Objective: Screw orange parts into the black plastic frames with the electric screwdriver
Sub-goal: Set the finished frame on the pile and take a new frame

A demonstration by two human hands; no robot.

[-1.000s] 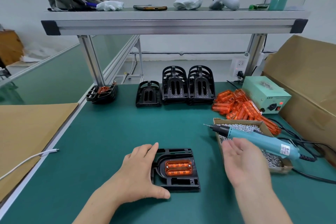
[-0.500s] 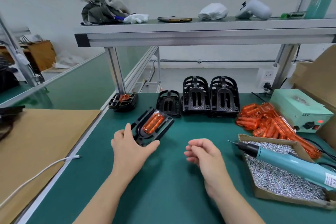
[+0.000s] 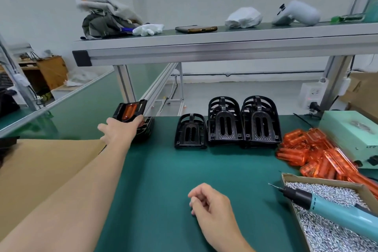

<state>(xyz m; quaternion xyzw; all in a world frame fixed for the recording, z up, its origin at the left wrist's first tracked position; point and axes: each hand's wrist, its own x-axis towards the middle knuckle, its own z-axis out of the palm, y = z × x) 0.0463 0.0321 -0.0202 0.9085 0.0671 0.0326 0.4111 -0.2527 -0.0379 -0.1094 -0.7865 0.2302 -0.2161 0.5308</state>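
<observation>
We see the left hand [image 3: 120, 129] stretched to the far left of the green mat [image 3: 163, 170]. Its fingers are wrapped round an assembled frame [image 3: 143, 106] of black ribbed plastic, with a glossy translucent orange part [image 3: 129, 109] seated in it. The frame is tilted, just above a low black stack [image 3: 147, 128]. The right hand [image 3: 210, 202] rests near us on the mat, fingers loosely curled, holding nothing. The electric screwdriver [image 3: 331, 209], with teal barrel, black nose and thin bit, lies across a cardboard box [image 3: 319, 179] of small shiny screws [image 3: 327, 192]. Loose orange parts [image 3: 313, 153] are heaped behind the box. Arched, slotted black frames [image 3: 243, 122] stand in stacks mid-table.
</observation>
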